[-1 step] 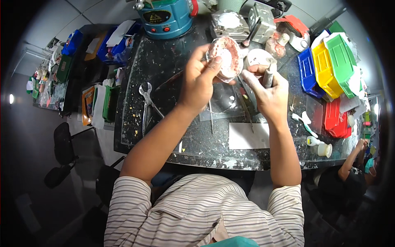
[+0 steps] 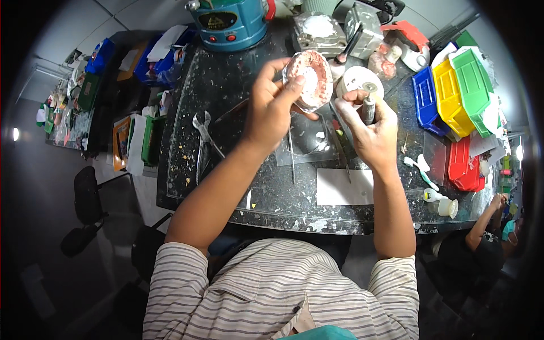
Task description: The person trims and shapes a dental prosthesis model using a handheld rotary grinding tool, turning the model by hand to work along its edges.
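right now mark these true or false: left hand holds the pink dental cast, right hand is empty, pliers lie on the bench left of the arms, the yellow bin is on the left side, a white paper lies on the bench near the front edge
1. The left hand holds the pink dental cast. True.
2. The right hand is empty. False: it grips a slim handheld tool.
3. Pliers lie on the bench, left of the arms. True.
4. The yellow bin sits on the left side. False: it stands at the right, between a blue bin and a green one.
5. A white paper lies near the front edge. True.

The left hand [image 2: 273, 110] covers the lower left edge of the pink dental cast [image 2: 309, 79]; the right hand [image 2: 371, 127] hides most of the slim tool [image 2: 368, 105], and the blue machine [image 2: 232, 20] is cut off by the top edge
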`<state>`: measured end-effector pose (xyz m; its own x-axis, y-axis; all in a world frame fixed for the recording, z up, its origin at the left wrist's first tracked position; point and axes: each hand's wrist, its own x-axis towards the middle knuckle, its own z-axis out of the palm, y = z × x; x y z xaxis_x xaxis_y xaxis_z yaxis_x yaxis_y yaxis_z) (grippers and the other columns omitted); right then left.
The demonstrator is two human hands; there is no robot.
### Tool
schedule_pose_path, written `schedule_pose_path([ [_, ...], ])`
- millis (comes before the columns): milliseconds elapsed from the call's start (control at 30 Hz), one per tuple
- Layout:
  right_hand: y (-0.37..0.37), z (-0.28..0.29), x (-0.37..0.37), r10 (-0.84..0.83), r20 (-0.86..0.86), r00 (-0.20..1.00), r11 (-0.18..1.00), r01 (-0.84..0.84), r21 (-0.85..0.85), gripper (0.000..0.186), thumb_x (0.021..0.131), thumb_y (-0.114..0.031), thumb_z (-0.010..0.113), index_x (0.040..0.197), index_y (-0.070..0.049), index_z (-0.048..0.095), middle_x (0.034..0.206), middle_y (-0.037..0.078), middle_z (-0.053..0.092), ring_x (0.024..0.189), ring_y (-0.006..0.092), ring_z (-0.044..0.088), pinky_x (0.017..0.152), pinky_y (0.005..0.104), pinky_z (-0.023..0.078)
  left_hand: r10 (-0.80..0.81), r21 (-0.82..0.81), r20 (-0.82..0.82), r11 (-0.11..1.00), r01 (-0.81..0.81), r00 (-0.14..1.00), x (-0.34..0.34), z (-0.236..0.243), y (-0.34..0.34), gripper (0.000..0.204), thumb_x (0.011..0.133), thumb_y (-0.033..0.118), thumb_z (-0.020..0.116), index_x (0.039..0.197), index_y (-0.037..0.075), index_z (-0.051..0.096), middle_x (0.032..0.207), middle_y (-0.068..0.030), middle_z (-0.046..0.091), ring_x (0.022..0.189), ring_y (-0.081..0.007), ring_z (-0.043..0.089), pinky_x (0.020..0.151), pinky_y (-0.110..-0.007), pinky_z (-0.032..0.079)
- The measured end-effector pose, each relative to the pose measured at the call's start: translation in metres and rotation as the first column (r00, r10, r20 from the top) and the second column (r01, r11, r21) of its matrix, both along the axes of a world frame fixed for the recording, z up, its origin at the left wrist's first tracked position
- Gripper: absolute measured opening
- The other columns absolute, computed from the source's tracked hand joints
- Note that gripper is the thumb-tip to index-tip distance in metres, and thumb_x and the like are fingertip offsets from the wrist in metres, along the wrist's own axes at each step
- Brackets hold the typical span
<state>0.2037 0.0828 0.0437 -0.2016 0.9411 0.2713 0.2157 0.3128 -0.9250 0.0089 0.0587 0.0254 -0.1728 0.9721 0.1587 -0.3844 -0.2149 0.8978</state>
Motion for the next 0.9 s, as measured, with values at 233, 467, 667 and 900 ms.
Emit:
schedule_pose_path([
  [233,0.001,0.011,0.012,0.242,0.146,0.959,0.970,-0.237,-0.053,0.024,0.104,-0.020,0.062,0.111,0.003,0.064,0.087,0.011,0.063,0.074,0.0184,0.060,0.070,0.0336,0.049,-0.122,-0.150,-0.189,0.984,0.094,0.974,-0.040,0.002,0.004,0.029,0.109,0.013,0.055,0.111,-0.008,0.075,0.102,-0.0139,0.079,0.083,-0.0139,0.076,0.077,-0.025,0.059],
  [467,-0.003,0.005,0.005,0.215,0.375,0.902,0.820,-0.375,0.433,0.017,0.089,0.002,0.074,0.104,0.003,0.065,0.105,0.017,0.070,0.087,0.0302,0.072,0.078,0.0361,0.058,-0.313,-0.277,-0.252,0.930,0.242,0.916,-0.044,-0.013,0.005,0.026,0.107,0.011,0.058,0.108,-0.009,0.075,0.096,-0.0119,0.079,0.083,-0.0121,0.074,0.073,-0.025,0.058],
  [667,-0.004,0.005,0.005,0.315,0.418,0.852,0.796,-0.477,0.373,0.019,0.080,0.004,0.079,0.095,0.002,0.068,0.116,0.013,0.076,0.085,0.0283,0.076,0.069,0.0351,0.060,-0.385,-0.293,-0.406,0.914,0.281,0.829,-0.037,-0.010,0.000,0.024,0.104,0.012,0.063,0.103,-0.008,0.076,0.088,-0.0052,0.075,0.073,-0.0061,0.064,0.065,-0.023,0.050],
  [900,-0.006,-0.005,0.002,0.198,0.337,0.920,0.873,-0.322,0.367,0.013,0.088,0.002,0.076,0.099,0.002,0.070,0.105,0.013,0.077,0.082,0.0218,0.075,0.070,0.0312,0.058,-0.216,-0.194,-0.414,0.970,0.147,0.884,-0.027,-0.018,-0.002,0.027,0.109,0.013,0.059,0.099,-0.007,0.074,0.087,-0.0054,0.075,0.075,-0.0057,0.065,0.067,-0.023,0.052],
])
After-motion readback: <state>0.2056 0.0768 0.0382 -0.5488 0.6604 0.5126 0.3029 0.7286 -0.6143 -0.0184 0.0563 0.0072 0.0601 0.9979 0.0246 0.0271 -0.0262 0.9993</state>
